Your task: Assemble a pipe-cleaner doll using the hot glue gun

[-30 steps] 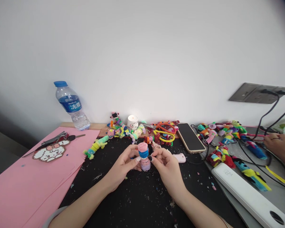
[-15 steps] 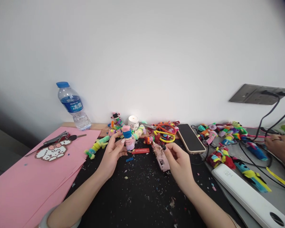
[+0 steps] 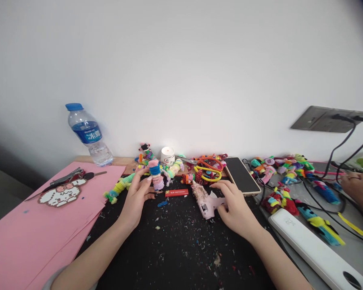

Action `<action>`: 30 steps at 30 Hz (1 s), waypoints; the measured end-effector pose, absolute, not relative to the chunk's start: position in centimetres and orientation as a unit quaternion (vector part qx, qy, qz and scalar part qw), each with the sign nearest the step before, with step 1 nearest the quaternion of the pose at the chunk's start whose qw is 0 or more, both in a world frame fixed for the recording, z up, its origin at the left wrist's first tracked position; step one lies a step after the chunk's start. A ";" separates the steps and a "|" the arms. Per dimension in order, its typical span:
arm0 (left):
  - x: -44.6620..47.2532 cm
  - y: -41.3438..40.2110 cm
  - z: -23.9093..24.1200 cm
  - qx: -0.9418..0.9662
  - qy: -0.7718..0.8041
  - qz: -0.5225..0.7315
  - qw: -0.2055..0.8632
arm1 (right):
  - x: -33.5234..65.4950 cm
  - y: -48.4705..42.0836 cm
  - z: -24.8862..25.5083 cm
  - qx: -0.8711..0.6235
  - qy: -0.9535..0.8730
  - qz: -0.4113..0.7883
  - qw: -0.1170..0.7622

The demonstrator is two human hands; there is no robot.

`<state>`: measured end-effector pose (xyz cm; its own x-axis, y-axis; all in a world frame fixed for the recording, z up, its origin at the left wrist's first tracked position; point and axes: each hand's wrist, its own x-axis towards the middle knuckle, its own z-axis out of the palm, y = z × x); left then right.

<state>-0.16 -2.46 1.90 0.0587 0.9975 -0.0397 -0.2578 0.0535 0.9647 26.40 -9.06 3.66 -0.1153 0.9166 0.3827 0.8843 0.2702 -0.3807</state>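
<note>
My left hand [image 3: 135, 198] pinches a small fuzzy pipe-cleaner figure [image 3: 155, 174] between thumb and fingers. The figure stands upright, with pink, blue and lilac bands. At the right, my right hand [image 3: 236, 205] has its fingers and thumb around the handle of a pale pink glue gun [image 3: 208, 204], which lies on the black mat [image 3: 175, 249]. The gun's nozzle end, crusted with brownish residue, points away from me. Between my hands lie a red lighter-like strip [image 3: 177, 193] with printing and a short blue fuzzy scrap [image 3: 162, 204].
Behind are a white paper cup [image 3: 167, 156], scissors [image 3: 208, 171] with orange and yellow handles, and a phone [image 3: 242, 176]. Pink sheets [image 3: 63, 229] and a water bottle [image 3: 89, 135] are left. Right are pipe-cleaner pieces [image 3: 293, 169], a white power bank [image 3: 317, 249] and another person's hand [image 3: 357, 189].
My right hand has shifted from the glue gun's side to its handle, and the gun has turned so the handle shows on the right. My left hand keeps hold of the figure.
</note>
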 end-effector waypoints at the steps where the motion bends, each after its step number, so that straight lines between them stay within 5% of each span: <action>1: -0.2 -2.5 1.9 0.432 0.432 0.536 0.582 | 26.4 -9.3 3.8 -0.605 -0.755 0.028 0.252; 6: 0.0 -2.7 2.0 0.429 0.436 0.524 0.593 | 26.5 -10.0 3.7 -0.610 -0.776 0.060 0.146; 10: 0.2 -2.8 2.1 0.418 0.428 0.519 0.610 | 26.6 -9.8 3.4 -0.615 -0.772 0.067 0.145; 23: 1.0 -3.8 2.5 0.445 0.366 0.432 0.694 | 25.7 -9.9 3.7 -0.555 -0.713 0.237 0.357; 30: 1.7 -4.6 2.4 0.440 0.305 0.383 0.753 | 24.3 -10.4 3.4 -0.526 -0.703 0.272 0.393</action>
<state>1.69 -4.59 2.38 0.5215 0.8445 -0.1220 -0.3078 0.3195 0.8962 24.31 -10.40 3.38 -0.1371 0.9542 0.2657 0.5260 0.2975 -0.7968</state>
